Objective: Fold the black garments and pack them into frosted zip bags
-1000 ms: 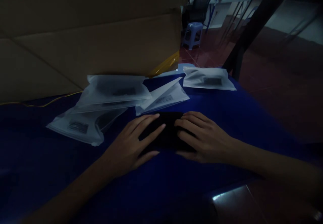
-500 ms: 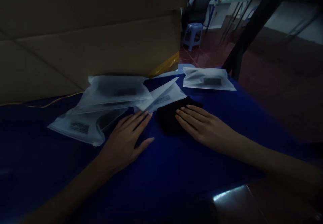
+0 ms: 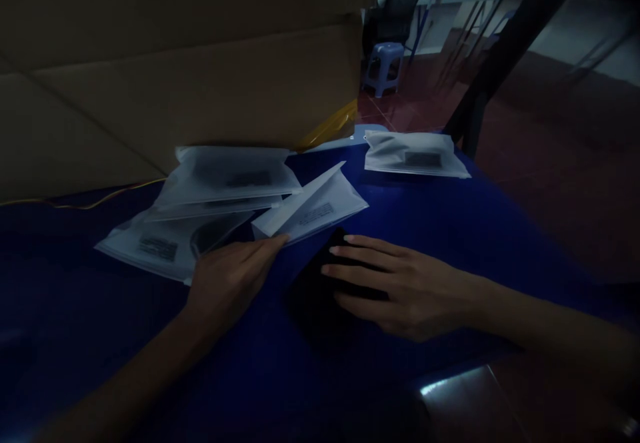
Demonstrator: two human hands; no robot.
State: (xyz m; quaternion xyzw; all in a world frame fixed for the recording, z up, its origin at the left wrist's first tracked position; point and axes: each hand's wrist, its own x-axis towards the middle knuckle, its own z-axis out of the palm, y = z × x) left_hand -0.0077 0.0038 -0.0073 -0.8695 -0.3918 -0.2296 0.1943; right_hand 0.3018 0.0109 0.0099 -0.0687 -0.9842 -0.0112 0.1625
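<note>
A folded black cloth item point(image 3: 320, 290) lies on the blue table cover point(image 3: 430, 230). My right hand point(image 3: 395, 283) rests flat on it with fingers stretched out. My left hand point(image 3: 230, 276) pinches the near corner of a frosted plastic bag point(image 3: 313, 210), which is lifted slightly at that end. The bag carries a small printed label.
Several more frosted bags point(image 3: 220, 183) are piled at the left, and one bag point(image 3: 415, 153) lies apart at the far right. A large cardboard box point(image 3: 175, 63) stands behind them. A purple stool point(image 3: 383, 66) and a dark table leg point(image 3: 500, 56) are beyond the edge.
My right hand slid the black cloth nearer and to the left. My left hand left the cloth, reached to the bags and took hold of one bag's corner.
</note>
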